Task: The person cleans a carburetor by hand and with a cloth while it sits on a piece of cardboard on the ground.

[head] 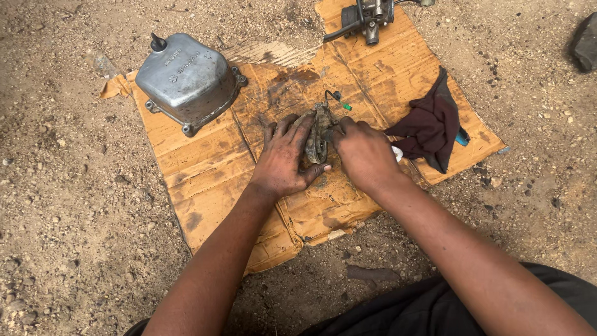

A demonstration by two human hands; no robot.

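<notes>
Kneeling over the cardboard [205,168], the person clasps a grimy part [318,134] (wires trailing) between left hand [287,158] and right hand [364,152], near a metal cover [186,81] and dark rag [429,124].

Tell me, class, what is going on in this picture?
A person kneels over a sheet of cardboard on dirt. Both hands grip a small grimy metal part: the left hand cups its side, the right hand presses on top. A grey metal cover and a dark rag lie nearby.
</notes>
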